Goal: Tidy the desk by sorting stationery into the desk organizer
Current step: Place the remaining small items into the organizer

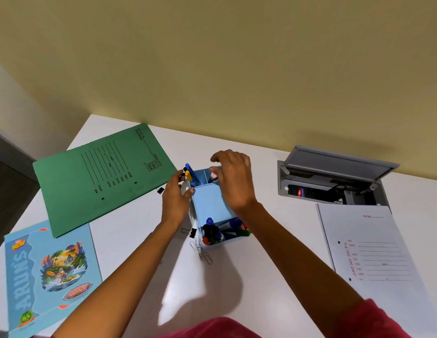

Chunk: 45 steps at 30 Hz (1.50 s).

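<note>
Organizer: the light-blue desk organizer (210, 206) stands mid-frame on the tabletop (120, 230).
Left grip: your left hand (174, 201) clasps its left corner.
Right grip: your right hand (234, 181) curls over the rear compartment; whether it holds anything, you cannot tell.
Risk: a nudge could tip it onto the paper clips (200, 250).
Writing: the notebook (49, 272), lower left, reads "NEW ARUN'S".

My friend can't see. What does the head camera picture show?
A person's left hand grips a light blue box-shaped desk organizer on a white desk, while the right hand hovers over its back compartments. Coloured markers sit inside; silver wire paper clips, a green card folder and a white paper form lie around it.
</note>
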{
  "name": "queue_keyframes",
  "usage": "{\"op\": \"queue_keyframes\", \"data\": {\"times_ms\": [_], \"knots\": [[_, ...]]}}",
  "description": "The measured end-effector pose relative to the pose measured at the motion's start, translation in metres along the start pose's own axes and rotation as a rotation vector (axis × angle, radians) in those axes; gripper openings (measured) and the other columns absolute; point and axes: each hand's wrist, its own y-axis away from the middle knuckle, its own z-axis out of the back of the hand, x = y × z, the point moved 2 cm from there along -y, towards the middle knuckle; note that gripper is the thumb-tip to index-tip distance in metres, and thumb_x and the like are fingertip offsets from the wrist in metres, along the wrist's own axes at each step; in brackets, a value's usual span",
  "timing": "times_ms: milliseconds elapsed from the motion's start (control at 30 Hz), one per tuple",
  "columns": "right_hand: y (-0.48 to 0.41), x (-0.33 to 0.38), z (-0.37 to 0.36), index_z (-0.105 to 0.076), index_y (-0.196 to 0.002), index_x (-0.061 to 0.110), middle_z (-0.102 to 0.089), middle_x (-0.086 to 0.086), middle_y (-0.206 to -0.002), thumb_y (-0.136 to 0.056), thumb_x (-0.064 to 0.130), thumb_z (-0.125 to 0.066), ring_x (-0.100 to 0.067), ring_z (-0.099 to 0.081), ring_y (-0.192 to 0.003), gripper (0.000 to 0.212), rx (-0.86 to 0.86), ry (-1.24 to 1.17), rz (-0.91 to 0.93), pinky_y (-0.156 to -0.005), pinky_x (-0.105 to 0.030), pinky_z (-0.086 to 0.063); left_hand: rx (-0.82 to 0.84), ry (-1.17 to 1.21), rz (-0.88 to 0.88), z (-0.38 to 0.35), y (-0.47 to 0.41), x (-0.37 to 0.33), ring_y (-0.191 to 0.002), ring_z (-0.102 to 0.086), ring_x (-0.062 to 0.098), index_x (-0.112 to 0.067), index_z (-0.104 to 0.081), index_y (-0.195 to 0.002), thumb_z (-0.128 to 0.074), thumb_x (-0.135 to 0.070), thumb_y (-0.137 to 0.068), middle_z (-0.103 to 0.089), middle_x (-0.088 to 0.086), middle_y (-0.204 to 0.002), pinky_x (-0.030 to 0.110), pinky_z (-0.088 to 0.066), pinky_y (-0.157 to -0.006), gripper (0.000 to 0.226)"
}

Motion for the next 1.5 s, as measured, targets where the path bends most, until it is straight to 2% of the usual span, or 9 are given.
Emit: {"op": "queue_keyframes", "data": {"times_ms": [100, 200, 367, 533, 900, 1167, 1333, 1433, 1500], "knots": [[0.017, -0.016, 0.013, -0.061, -0.108, 0.012, -0.059, -0.003, -0.109, -0.089, 0.015, -0.063, -0.017, -0.052, -0.101, 0.020, -0.029, -0.249, -0.257, -0.087, -0.019, -0.036, -0.022, 0.030, 0.047, -0.001, 0.004, 0.003, -0.122, -0.051, 0.026, -0.010, -0.039, -0.138, -0.067, -0.005, -0.084, -0.054, 0.010, -0.134, 0.038, -0.043, -0.098, 0.061], [0.036, -0.025, 0.012, -0.057, -0.115, 0.009, -0.056, -0.004, -0.111, -0.085, 0.017, -0.069, -0.016, -0.053, -0.102, 0.033, -0.045, -0.436, -0.300, -0.083, -0.004, -0.035, -0.037, 0.043, 0.058, -0.004, 0.010, 0.004, -0.122, -0.050, 0.025, -0.012, -0.037, -0.139, -0.069, -0.007, -0.083, -0.053, 0.011, -0.132, 0.035, -0.043, -0.095, 0.064], [0.044, -0.026, -0.013, -0.051, -0.125, 0.016, -0.056, -0.001, -0.118, -0.078, 0.029, -0.076, -0.015, -0.056, -0.104, 0.055, 0.146, -0.505, -0.356, -0.087, -0.027, -0.050, -0.009, 0.075, 0.092, -0.010, 0.018, 0.005, -0.120, -0.052, 0.027, -0.013, -0.034, -0.141, -0.067, -0.011, -0.085, -0.051, 0.012, -0.135, 0.034, -0.043, -0.096, 0.065], [0.029, -0.018, -0.024, -0.058, -0.110, 0.016, -0.061, -0.002, -0.108, -0.077, 0.027, -0.077, -0.012, -0.060, -0.094, 0.040, 0.093, -0.440, -0.414, -0.080, -0.022, -0.051, 0.029, 0.081, 0.121, -0.011, 0.021, 0.005, -0.120, -0.052, 0.028, -0.010, -0.034, -0.142, -0.064, -0.011, -0.088, -0.049, 0.013, -0.137, 0.027, -0.040, -0.089, 0.061], [0.019, -0.031, -0.036, -0.064, -0.096, 0.011, -0.068, -0.004, -0.095, -0.085, 0.023, -0.070, -0.016, -0.063, -0.086, 0.017, 0.059, -0.406, -0.500, -0.069, -0.017, -0.044, 0.050, 0.045, 0.122, -0.011, 0.020, 0.006, -0.112, -0.057, 0.027, -0.011, -0.042, -0.134, -0.061, -0.010, -0.089, -0.053, 0.011, -0.132, 0.039, -0.048, -0.092, 0.048], [0.027, -0.034, -0.005, -0.050, -0.120, 0.020, -0.055, 0.002, -0.114, -0.076, 0.035, -0.078, -0.012, -0.054, -0.103, 0.055, 0.053, -0.549, -0.554, -0.084, -0.025, -0.050, 0.094, -0.016, 0.194, -0.006, 0.033, 0.003, -0.109, -0.057, 0.028, -0.010, -0.042, -0.134, -0.048, -0.029, -0.096, -0.057, 0.010, -0.128, 0.036, -0.048, -0.090, 0.042], [0.073, -0.038, 0.026, -0.056, -0.111, 0.008, -0.061, -0.005, -0.101, -0.085, 0.018, -0.069, -0.014, -0.058, -0.087, 0.031, -0.266, -0.449, -0.523, -0.070, -0.009, -0.045, 0.173, 0.027, 0.399, -0.003, 0.047, 0.009, -0.069, -0.063, 0.013, -0.013, -0.046, -0.127, -0.048, -0.044, -0.094, -0.057, 0.004, -0.110, 0.029, -0.052, -0.059, 0.046], [0.111, -0.047, 0.027, -0.057, -0.105, 0.009, -0.064, -0.008, -0.095, -0.086, 0.011, -0.065, -0.018, -0.060, -0.082, 0.020, -0.231, -0.440, -0.744, -0.064, -0.003, -0.041, 0.211, 0.086, 0.505, -0.004, 0.052, 0.011, -0.070, -0.069, 0.022, -0.011, -0.053, -0.107, -0.054, -0.049, -0.090, -0.065, 0.010, -0.098, 0.039, -0.060, -0.064, 0.042], [0.137, -0.052, 0.021, -0.055, -0.104, 0.014, -0.063, -0.007, -0.100, -0.089, 0.012, -0.061, -0.020, -0.061, -0.087, 0.017, -0.120, -0.507, -0.920, -0.068, -0.011, -0.045, 0.222, 0.098, 0.508, -0.004, 0.052, 0.009, -0.066, -0.067, 0.020, -0.010, -0.054, -0.092, -0.054, -0.045, -0.091, -0.066, 0.012, -0.089, 0.030, -0.057, -0.050, 0.035]]}}
